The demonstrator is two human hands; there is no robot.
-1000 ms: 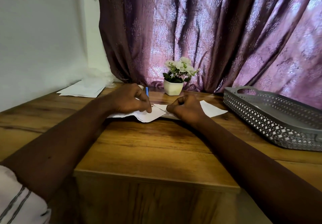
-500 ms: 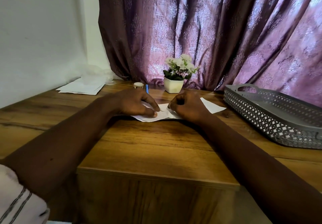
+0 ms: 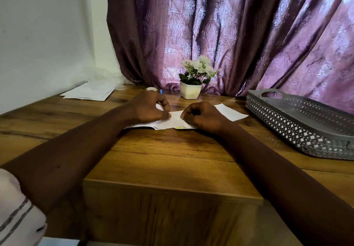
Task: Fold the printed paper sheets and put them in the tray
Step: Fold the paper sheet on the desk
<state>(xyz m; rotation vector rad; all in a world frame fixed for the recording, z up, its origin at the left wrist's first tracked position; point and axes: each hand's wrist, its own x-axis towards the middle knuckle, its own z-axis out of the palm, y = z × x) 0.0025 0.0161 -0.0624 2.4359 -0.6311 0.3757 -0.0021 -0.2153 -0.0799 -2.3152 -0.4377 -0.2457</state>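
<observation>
Dim room, daylight glowing through the curtain; forearms cast soft shadows, wide-angle edges bend.

Two hands, one grey tray, one flowerpot, one paper stack, one blue pen

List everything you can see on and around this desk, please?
paper sheet: one, white, desk centre, under both hands
paper stack: one, white, far left by the wall
tray: one, grey, perforated, right side
flower pot: one, white, white flowers, by the curtain
pen: one, blue, mostly hidden behind the left hand
small round thing: one, white, beside the pen, unclear
desk: one, brown wood
curtain: one, purple, patterned, behind
wall: white, left
left hand: pinching the sheet
right hand: pinching the sheet
</observation>
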